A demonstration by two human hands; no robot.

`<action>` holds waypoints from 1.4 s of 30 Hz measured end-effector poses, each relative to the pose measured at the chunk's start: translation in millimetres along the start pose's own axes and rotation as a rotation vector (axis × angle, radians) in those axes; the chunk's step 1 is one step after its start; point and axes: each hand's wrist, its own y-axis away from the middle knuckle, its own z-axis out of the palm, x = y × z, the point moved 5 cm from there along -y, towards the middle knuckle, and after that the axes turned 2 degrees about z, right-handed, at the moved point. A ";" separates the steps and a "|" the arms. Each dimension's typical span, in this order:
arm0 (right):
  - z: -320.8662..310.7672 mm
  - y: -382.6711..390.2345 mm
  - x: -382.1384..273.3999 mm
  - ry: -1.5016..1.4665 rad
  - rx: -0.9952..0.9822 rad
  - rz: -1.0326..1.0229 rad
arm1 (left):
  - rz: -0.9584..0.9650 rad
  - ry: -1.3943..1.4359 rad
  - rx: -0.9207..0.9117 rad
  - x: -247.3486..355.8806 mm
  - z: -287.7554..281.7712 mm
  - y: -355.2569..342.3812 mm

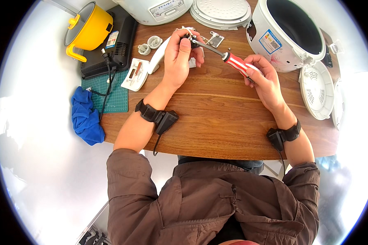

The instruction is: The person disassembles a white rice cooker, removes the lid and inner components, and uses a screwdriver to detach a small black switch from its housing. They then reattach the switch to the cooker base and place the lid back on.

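Note:
My right hand point(264, 79) is wrapped round the red-and-white handle of a screwdriver point(235, 62). The metal shaft points up and left, and its tip reaches a small dark part point(191, 40) pinched in my left hand point(178, 57). Pale wires show at that part; my fingers cover much of it, so its exact kind is unclear. Just right of my left hand lies a small metal plate point(215, 40). Left of my left wrist rest a curved white plastic handle point(159, 55) and a white panel point(136, 74) with a dark window.
A white rice cooker body point(270, 45) stands at the back right, with round white lids point(316, 90) beside it. Another white cooker point(151, 12) is at the back. On the left are a yellow pot point(95, 30), a black appliance point(122, 47), a green cutting mat point(117, 96) and a blue cloth point(86, 118).

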 end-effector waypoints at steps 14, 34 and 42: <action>-6.5 -3.1 0.6 -0.221 0.061 -0.210 | -0.014 -0.053 0.013 0.6 -0.6 0.0; -7.4 -4.0 -4.3 -0.026 0.053 0.008 | -0.011 -0.050 0.026 -0.1 -4.9 1.0; -8.6 -3.1 -13.9 0.205 0.130 -0.345 | -0.029 -0.116 0.033 1.3 -2.6 0.6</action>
